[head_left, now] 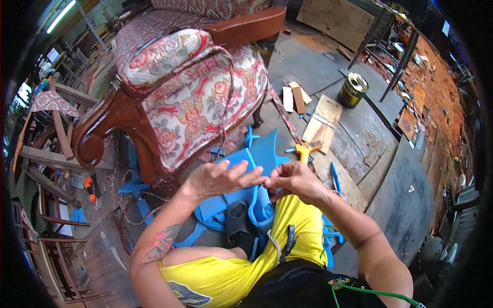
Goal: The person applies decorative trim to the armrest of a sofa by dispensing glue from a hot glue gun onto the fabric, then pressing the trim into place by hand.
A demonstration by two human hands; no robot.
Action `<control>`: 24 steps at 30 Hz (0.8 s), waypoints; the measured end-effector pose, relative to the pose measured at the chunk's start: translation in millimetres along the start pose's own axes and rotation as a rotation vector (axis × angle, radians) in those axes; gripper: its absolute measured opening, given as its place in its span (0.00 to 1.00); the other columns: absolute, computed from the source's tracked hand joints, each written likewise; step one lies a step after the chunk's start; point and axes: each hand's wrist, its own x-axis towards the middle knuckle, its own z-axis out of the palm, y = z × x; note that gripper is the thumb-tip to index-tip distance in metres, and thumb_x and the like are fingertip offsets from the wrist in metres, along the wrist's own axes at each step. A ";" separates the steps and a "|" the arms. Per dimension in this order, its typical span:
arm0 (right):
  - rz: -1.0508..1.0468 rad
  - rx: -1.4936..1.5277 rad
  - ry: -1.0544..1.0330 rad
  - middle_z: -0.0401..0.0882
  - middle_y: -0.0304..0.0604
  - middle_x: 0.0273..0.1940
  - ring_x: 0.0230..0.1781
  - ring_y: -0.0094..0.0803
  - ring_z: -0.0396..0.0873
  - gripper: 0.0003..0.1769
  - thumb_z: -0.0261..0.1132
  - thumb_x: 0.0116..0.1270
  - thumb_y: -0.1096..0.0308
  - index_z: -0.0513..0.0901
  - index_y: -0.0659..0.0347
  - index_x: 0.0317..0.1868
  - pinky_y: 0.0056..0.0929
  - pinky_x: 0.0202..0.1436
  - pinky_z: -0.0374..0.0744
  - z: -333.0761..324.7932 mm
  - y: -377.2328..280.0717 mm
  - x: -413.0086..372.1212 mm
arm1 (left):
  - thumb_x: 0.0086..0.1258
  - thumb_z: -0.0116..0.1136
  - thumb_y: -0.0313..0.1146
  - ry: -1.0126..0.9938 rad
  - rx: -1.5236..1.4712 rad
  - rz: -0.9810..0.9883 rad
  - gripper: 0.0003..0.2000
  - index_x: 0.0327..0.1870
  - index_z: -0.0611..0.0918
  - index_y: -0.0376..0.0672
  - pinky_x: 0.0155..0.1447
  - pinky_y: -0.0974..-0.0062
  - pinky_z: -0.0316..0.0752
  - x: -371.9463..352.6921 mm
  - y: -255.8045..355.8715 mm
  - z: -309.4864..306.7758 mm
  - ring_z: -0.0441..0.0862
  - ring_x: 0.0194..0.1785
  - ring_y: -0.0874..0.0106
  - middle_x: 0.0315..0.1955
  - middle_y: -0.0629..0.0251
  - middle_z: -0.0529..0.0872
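from my remote seat i see the blue sheeting (264, 146) lying between the chair (190, 113) and the yellow shorts (298, 226), likely placed there for easy reach. the left hand (218, 177) hangs above it, fingers loosely spread, grasping nothing i can see. just beside it, the right hand (300, 180) pinches thumb to fingers; whether on something thin, i cannot tell. both elbows bend outward, probably to bring the fingertips close.

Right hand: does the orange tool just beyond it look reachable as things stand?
Probably yes: the right hand is just short of the orange tool, and nothing seems to stand between them. Its grip looks pinched, though; whether it holds anything is unclear.
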 end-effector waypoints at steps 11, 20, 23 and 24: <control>-0.277 0.456 0.000 0.85 0.45 0.46 0.48 0.33 0.88 0.09 0.69 0.83 0.68 0.80 0.64 0.46 0.45 0.53 0.96 11.4 30.3 19.9 | 0.85 0.50 0.56 -0.244 0.037 -0.106 0.32 0.89 0.62 0.79 0.85 0.53 0.46 5.3 14.2 -11.1 0.62 0.80 0.75 0.81 0.82 0.66; -0.230 0.399 0.097 0.87 0.43 0.43 0.43 0.31 0.89 0.12 0.76 0.77 0.67 0.83 0.66 0.45 0.39 0.46 0.97 7.6 36.1 33.3 | 0.80 0.58 0.51 -0.331 -0.054 -0.083 0.27 0.80 0.77 0.81 0.83 0.57 0.50 1.4 16.6 -10.2 0.65 0.75 0.77 0.74 0.85 0.71; -0.182 0.301 0.078 0.87 0.42 0.43 0.43 0.31 0.89 0.12 0.77 0.77 0.68 0.83 0.67 0.44 0.41 0.47 0.97 -3.6 38.1 32.8 | 0.79 0.60 0.51 -0.297 -0.089 -0.073 0.28 0.80 0.77 0.81 0.83 0.57 0.50 -2.1 21.3 -6.7 0.65 0.74 0.78 0.74 0.85 0.71; -0.158 0.215 0.058 0.86 0.42 0.43 0.44 0.31 0.89 0.11 0.75 0.78 0.68 0.83 0.66 0.44 0.42 0.49 0.97 -5.6 39.8 33.0 | 0.79 0.60 0.51 -0.299 -0.092 -0.070 0.28 0.80 0.77 0.81 0.83 0.57 0.50 -2.2 22.3 -7.0 0.65 0.74 0.78 0.74 0.85 0.71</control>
